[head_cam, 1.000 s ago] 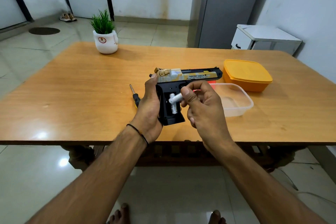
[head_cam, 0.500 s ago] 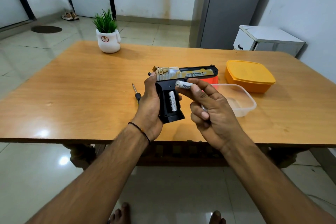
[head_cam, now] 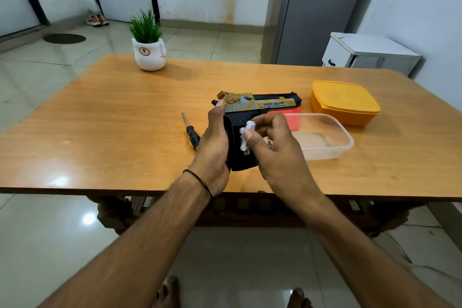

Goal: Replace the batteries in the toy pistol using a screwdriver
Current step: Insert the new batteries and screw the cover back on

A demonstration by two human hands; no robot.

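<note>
The toy pistol (head_cam: 265, 104), black with a gold slide and an orange muzzle, is held side-up above the table's near edge. My left hand (head_cam: 215, 142) grips the back of its black grip. The open battery bay shows a white battery (head_cam: 242, 141) seated inside. My right hand (head_cam: 272, 145) pinches a second white battery (head_cam: 250, 124), blurred, at the bay's upper end. The screwdriver (head_cam: 191, 134), black and yellow handled, lies on the table just left of my left hand.
A clear plastic tub (head_cam: 325, 135) stands right of the pistol, with an orange lidded box (head_cam: 345, 102) behind it. A potted plant (head_cam: 148, 45) stands at the far left of the wooden table (head_cam: 100, 120). A white cabinet (head_cam: 370, 54) stands beyond the table.
My right hand has brought the second battery down from beside the slide to the open bay in the grip. My left hand and the pistol have stayed where they were.
</note>
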